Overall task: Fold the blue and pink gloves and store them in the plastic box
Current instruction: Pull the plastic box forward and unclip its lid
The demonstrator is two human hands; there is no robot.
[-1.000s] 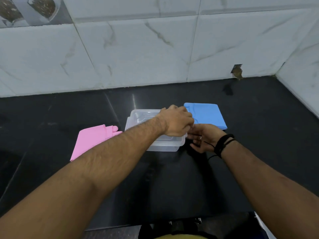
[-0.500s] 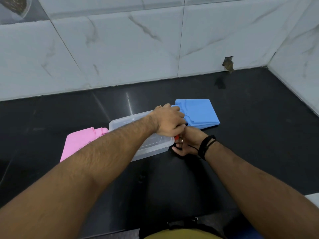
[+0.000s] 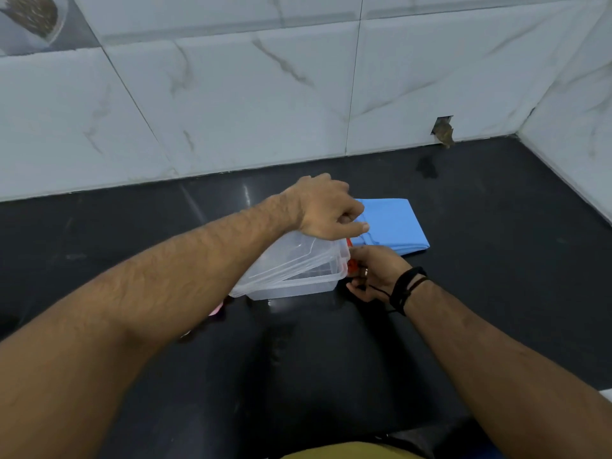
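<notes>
A clear plastic box (image 3: 298, 283) stands on the black counter. Its clear lid (image 3: 291, 256) is tilted, raised at the right end. My left hand (image 3: 326, 208) grips that raised lid edge from above. My right hand (image 3: 374, 271) holds the box's right end, fingers at a red latch (image 3: 351, 266). The folded blue glove (image 3: 394, 226) lies flat just behind and right of the box. Only a sliver of the pink glove (image 3: 217, 309) shows under my left forearm, left of the box.
The black counter (image 3: 496, 260) runs back to a marble-tiled wall (image 3: 231, 111), with another tiled wall on the right. A chipped hole with debris (image 3: 442, 130) sits at the wall's base, back right.
The lid's right end has come up off the box under my left hand. My right hand stays at the red latch. My left forearm now covers most of the pink glove.
</notes>
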